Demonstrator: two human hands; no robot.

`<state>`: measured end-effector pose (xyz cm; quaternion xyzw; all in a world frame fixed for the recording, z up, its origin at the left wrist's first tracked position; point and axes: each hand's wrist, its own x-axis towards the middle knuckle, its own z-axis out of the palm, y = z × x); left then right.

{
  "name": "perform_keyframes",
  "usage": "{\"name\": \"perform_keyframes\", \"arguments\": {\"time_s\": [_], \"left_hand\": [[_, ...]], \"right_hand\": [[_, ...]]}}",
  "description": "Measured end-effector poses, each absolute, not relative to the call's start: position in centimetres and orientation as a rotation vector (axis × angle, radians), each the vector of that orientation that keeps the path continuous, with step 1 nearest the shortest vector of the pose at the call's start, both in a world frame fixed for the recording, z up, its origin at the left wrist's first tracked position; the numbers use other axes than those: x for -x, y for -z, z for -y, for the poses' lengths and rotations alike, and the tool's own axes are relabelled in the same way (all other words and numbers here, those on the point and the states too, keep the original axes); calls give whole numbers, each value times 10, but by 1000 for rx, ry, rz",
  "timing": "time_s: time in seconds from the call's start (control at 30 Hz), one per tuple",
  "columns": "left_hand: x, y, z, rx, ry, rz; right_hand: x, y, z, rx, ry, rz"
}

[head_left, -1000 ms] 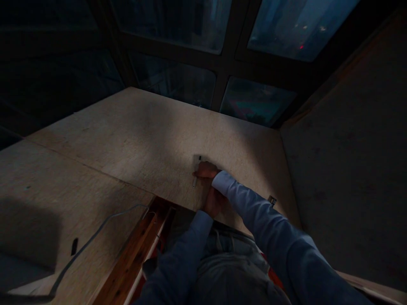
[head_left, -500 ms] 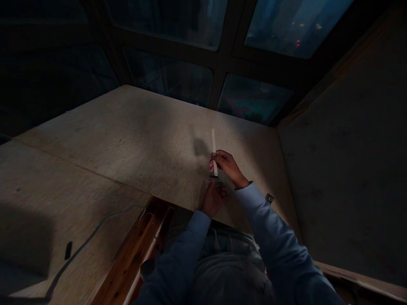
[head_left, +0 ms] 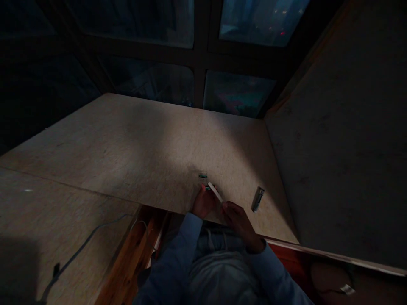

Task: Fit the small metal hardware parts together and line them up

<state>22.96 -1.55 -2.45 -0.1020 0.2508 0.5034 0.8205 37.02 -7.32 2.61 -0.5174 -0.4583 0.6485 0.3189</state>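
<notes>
My right hand [head_left: 237, 217] is closed around one end of a slim white stick [head_left: 216, 192], which slants up to the left. The stick's far end lies at the fingertips of my left hand [head_left: 203, 202]. Those fingers are closed at the table's front edge, with a small green-marked piece [head_left: 208, 187] at their tips; its kind is too dark to tell. Just beyond is a small, seemingly clear thing with a green band [head_left: 202, 176]. Whether it rests on the table or is joined to the held piece, I cannot tell.
A dark and silver tube-shaped thing [head_left: 258, 200] lies on the pale tabletop [head_left: 152, 144] to the right. A grey cable [head_left: 85, 239] runs across the left part, near an open wooden drawer [head_left: 127, 258]. Windows [head_left: 146, 78] stand behind, a wall [head_left: 337, 148] at right.
My right hand has moved down and right, and the white stick has gone from upright to slanting. The view has shifted, bringing the tube-shaped thing on the right fully into sight.
</notes>
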Motion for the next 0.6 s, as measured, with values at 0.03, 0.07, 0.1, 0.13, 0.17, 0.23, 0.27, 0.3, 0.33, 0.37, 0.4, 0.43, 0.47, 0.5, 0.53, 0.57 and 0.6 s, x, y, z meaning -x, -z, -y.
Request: {"name": "perform_keyframes", "arguments": {"time_s": [0.03,0.07,0.1,0.13,0.17,0.23,0.27,0.3,0.33,0.37,0.4,0.43,0.47,0.5,0.53,0.57,0.6], "left_hand": [[-230,27,16,166,-1078,-512],[-230,28,17,107,-1078,-486],[-230,29,17,59,-1081,-466],[-230,29,17,41,-1080,-461],[-230,28,17,56,-1078,-475],[-230,24,15,170,-1083,-539],[-231,21,14,226,-1090,-563],[-231,19,13,258,-1099,-576],[-232,18,12,264,-1106,-577],[-232,17,12,255,-1116,-572],[-233,17,12,243,-1123,-571],[-233,18,12,228,-1123,-575],[-233,19,13,208,-1123,-576],[-233,20,14,188,-1121,-576],[-232,21,14,167,-1120,-575],[-232,22,15,151,-1119,-572],[-232,23,15,147,-1113,-570]], "right_hand": [[-371,-24,74,1374,-1675,1247],[-372,-23,75,1383,-1643,1295],[-372,-23,74,1390,-1609,1343],[-373,-22,73,1398,-1576,1379],[-375,-22,73,1413,-1544,1399],[-379,-22,71,1453,-1508,1375],[-381,-21,71,1467,-1517,1335],[-384,-21,71,1469,-1535,1286],[-386,-20,72,1455,-1563,1240],[-387,-19,73,1437,-1588,1211],[-388,-18,74,1419,-1608,1203],[-388,-16,76,1406,-1621,1213],[-388,-15,78,1393,-1627,1237],[-387,-13,79,1382,-1635,1264],[-386,-11,80,1372,-1643,1283],[-385,-9,81,1366,-1642,1289],[-384,-7,81,1359,-1631,1272]]}}
